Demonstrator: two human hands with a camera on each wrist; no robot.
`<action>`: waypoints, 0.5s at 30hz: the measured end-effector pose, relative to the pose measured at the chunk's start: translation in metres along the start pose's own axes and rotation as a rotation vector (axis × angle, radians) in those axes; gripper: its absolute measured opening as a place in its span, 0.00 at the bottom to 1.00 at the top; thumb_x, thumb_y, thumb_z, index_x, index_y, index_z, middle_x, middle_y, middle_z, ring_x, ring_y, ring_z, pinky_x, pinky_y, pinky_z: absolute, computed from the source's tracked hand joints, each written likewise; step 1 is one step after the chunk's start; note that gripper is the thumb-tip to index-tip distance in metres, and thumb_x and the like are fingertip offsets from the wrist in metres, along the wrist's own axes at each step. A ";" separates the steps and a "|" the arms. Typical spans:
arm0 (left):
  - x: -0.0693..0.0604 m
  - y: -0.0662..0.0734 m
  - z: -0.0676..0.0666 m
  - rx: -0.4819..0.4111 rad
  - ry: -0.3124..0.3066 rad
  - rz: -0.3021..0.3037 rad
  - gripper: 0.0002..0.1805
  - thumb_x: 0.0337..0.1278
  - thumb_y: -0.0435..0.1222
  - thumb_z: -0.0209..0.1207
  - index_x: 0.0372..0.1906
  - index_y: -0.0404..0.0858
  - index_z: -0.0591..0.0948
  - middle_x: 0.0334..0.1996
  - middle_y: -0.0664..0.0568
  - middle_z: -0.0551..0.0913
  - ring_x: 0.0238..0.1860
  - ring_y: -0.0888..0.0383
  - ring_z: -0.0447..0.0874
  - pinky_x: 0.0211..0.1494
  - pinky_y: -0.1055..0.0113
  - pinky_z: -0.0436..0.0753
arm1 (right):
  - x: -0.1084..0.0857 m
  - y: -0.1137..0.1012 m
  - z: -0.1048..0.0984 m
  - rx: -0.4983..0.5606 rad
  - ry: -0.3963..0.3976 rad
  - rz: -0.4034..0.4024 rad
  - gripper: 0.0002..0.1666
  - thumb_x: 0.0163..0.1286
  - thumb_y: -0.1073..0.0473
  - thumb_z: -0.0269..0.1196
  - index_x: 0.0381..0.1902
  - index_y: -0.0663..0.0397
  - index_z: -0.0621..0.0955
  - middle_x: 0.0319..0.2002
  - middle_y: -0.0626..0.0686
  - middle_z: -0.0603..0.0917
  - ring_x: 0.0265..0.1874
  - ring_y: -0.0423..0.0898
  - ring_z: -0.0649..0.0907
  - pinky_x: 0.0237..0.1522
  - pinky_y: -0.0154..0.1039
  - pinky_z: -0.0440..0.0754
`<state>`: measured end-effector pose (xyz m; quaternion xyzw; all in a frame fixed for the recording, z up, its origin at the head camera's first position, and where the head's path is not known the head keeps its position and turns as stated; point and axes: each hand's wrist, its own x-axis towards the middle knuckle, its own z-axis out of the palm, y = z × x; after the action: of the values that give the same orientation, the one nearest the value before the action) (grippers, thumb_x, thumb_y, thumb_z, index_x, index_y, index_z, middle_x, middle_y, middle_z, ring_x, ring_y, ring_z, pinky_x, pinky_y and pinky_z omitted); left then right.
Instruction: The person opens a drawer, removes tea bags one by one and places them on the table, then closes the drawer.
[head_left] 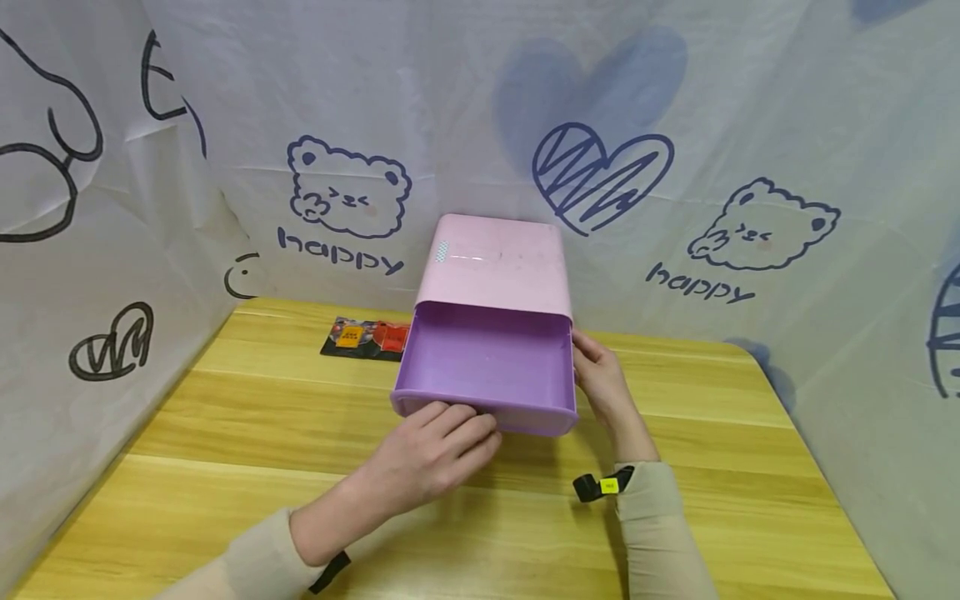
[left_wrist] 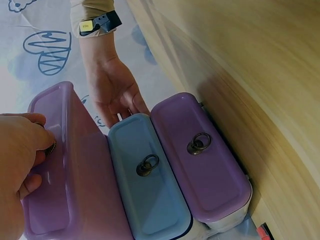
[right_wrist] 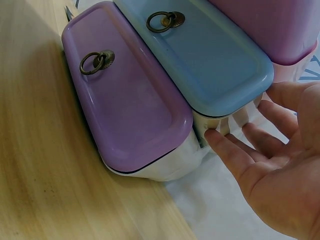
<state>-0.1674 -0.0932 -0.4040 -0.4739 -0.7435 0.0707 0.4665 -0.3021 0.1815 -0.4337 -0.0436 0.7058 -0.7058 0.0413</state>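
The top purple drawer point(head_left: 487, 358) is pulled out of the pink cabinet point(head_left: 498, 262), and its inside looks empty. My left hand point(head_left: 427, 454) pinches the ring handle point(left_wrist: 51, 147) on that drawer's front; the left wrist view shows the curled fingers around it. Below are a closed blue drawer point(left_wrist: 150, 175) and a closed lower purple drawer point(left_wrist: 200, 160), each with a hanging brass ring. My right hand point(right_wrist: 280, 160) rests with nearly straight fingertips against the cabinet's side, beside the blue drawer.
A dark packet with red and yellow patches point(head_left: 363, 337) lies on the wooden table point(head_left: 262, 400), left of the cabinet. A white cloth point(head_left: 465, 108) with drawn bears and hearts stands behind the table and along its sides.
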 end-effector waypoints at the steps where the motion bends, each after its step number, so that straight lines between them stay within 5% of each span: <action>1: 0.000 0.000 0.000 -0.001 0.004 0.000 0.16 0.78 0.32 0.48 0.48 0.42 0.87 0.48 0.52 0.87 0.46 0.55 0.83 0.46 0.67 0.82 | 0.000 0.000 0.000 -0.001 -0.001 0.000 0.28 0.82 0.60 0.54 0.76 0.62 0.69 0.74 0.62 0.71 0.53 0.35 0.82 0.55 0.30 0.82; 15: 0.005 -0.004 0.000 -0.019 0.018 -0.015 0.15 0.78 0.31 0.49 0.45 0.43 0.87 0.46 0.53 0.87 0.44 0.56 0.84 0.43 0.68 0.82 | 0.001 -0.001 -0.001 -0.018 -0.002 0.017 0.30 0.82 0.57 0.55 0.77 0.59 0.69 0.75 0.60 0.71 0.58 0.39 0.81 0.56 0.30 0.82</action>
<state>-0.1704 -0.0915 -0.3984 -0.4730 -0.7436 0.0560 0.4693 -0.3028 0.1822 -0.4329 -0.0385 0.7125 -0.6989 0.0477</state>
